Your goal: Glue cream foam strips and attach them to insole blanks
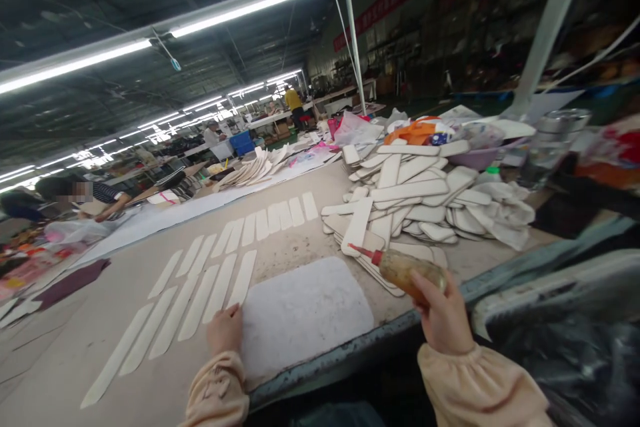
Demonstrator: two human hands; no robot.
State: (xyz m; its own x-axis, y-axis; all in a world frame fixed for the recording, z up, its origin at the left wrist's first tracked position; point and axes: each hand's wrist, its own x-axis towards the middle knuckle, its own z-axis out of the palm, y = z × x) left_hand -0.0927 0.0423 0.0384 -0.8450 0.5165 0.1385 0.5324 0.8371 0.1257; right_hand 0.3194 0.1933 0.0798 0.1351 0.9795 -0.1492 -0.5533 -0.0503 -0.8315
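Note:
My right hand [445, 313] is wrapped around a squeeze bottle [407, 273] of amber liquid, probably glue. Its red nozzle points left, in front of a pile of pale padded strips [410, 190]. At the near end of a flat white strip [244, 278], my left hand [225, 330] has its fingers closed, seemingly on that end. More white strips [165, 323] lie side by side in two slanting rows to the left. A white rounded sheet [307, 317] is on the table between my hands.
The table's metal edge [390, 330] runs close in front of me. Plastic bags and cloth [425, 130] heap behind the pile. Another stack of pale pieces [255, 167] stands farther back. A co-worker [85, 197] sits at the left, and another person [294, 103] stands far off.

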